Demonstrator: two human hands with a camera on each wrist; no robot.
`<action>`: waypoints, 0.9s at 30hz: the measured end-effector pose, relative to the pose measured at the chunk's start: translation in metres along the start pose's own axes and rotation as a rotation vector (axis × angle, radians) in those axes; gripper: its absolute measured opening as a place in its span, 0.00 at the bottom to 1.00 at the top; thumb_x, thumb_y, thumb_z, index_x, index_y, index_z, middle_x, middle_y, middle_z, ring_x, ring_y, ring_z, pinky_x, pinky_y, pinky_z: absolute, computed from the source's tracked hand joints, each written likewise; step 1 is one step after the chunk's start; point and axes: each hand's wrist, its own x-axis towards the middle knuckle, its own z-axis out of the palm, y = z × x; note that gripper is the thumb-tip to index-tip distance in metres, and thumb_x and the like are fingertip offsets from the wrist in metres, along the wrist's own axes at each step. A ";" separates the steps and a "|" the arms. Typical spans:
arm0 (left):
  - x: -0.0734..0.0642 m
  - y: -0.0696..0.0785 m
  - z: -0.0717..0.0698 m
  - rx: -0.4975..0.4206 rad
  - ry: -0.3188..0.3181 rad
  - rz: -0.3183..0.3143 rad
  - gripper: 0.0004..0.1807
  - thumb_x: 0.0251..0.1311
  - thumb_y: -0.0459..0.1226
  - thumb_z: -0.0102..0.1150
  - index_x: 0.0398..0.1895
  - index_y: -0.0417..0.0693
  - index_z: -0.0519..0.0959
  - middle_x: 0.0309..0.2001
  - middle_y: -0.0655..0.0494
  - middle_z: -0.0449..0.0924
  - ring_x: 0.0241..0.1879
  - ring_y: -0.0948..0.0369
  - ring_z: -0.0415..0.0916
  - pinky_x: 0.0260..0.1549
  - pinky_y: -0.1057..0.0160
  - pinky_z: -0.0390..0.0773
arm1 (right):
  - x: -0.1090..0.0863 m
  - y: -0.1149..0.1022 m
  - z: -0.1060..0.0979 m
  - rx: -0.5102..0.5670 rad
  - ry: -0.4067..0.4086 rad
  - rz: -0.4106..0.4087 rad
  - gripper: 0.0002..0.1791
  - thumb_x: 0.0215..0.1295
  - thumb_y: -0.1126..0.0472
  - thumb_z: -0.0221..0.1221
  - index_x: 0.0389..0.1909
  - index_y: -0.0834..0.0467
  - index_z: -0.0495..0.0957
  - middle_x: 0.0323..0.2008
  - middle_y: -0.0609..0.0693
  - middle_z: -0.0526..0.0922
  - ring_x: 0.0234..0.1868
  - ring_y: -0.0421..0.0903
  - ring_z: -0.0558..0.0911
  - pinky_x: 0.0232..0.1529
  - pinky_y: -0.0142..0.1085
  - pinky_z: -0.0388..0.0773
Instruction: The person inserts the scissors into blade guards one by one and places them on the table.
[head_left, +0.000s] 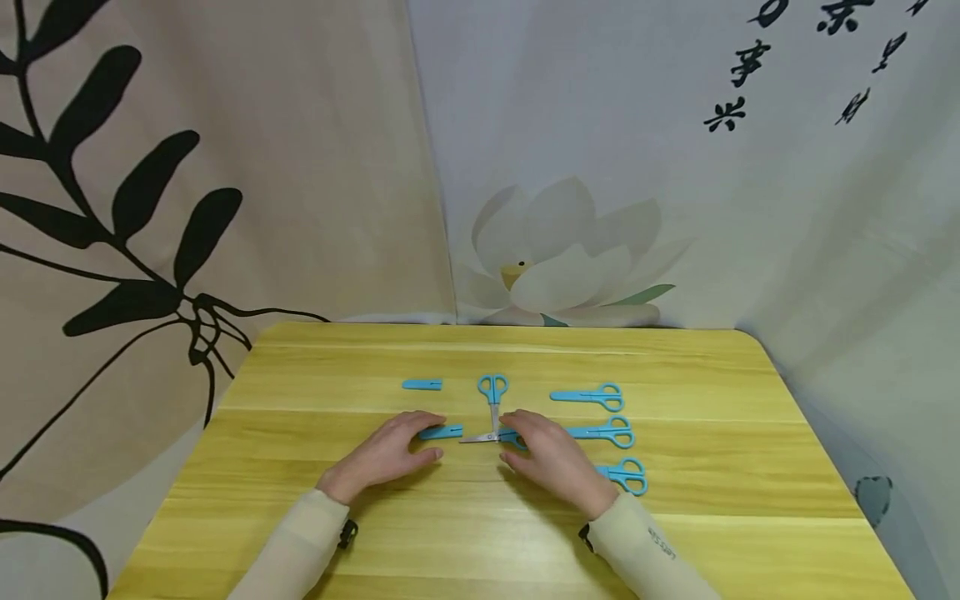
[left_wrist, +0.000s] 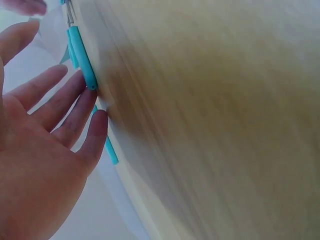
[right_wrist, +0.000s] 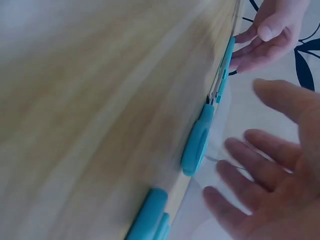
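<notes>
My left hand (head_left: 393, 450) has its fingers spread and fairly straight, the fingertips at the end of a blue scissor cover (head_left: 441, 432) on the table. In the left wrist view the cover (left_wrist: 82, 57) meets those fingertips. My right hand (head_left: 551, 458) hovers with loosely bent fingers over the handles of bare-bladed scissors (head_left: 480, 438), partly hiding them. The right wrist view shows these blue handles (right_wrist: 199, 142) apart from the fingers. Their blades point left at the cover. Behind, a second pair of bare scissors (head_left: 492, 392) points its blades toward me.
Another blue cover (head_left: 422, 384) lies at the back left. To the right are three covered blue scissors: one at the back (head_left: 588, 396), one in the middle (head_left: 603, 431) and one nearer (head_left: 626, 477), partly behind the right hand. The wooden table (head_left: 450, 550) meets a curtain behind.
</notes>
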 end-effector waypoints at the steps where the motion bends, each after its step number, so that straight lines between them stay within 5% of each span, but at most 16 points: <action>1: 0.000 0.000 0.000 0.001 -0.001 -0.001 0.30 0.71 0.47 0.64 0.70 0.43 0.74 0.68 0.45 0.74 0.69 0.45 0.69 0.68 0.42 0.69 | 0.002 0.000 0.002 -0.001 -0.014 0.011 0.27 0.66 0.55 0.71 0.63 0.61 0.79 0.61 0.57 0.82 0.63 0.57 0.80 0.63 0.52 0.77; 10: -0.001 0.001 -0.002 -0.012 -0.012 0.003 0.30 0.71 0.46 0.64 0.70 0.41 0.74 0.69 0.44 0.74 0.70 0.44 0.69 0.68 0.42 0.69 | 0.001 -0.006 0.007 -0.023 -0.129 0.043 0.25 0.65 0.55 0.72 0.59 0.61 0.81 0.55 0.56 0.85 0.58 0.56 0.82 0.58 0.52 0.80; 16: -0.001 0.001 -0.003 -0.011 -0.017 0.004 0.31 0.71 0.47 0.63 0.70 0.41 0.74 0.69 0.44 0.74 0.70 0.44 0.68 0.68 0.42 0.68 | -0.004 -0.013 0.006 -0.055 -0.106 -0.025 0.24 0.62 0.57 0.74 0.57 0.61 0.83 0.50 0.54 0.87 0.54 0.53 0.83 0.55 0.48 0.82; 27: -0.001 -0.001 -0.004 -0.009 -0.020 0.001 0.31 0.71 0.48 0.64 0.70 0.41 0.74 0.69 0.44 0.74 0.70 0.44 0.69 0.68 0.42 0.69 | 0.006 -0.010 0.013 0.031 -0.085 0.081 0.22 0.63 0.53 0.74 0.54 0.59 0.85 0.49 0.49 0.87 0.54 0.50 0.82 0.56 0.48 0.80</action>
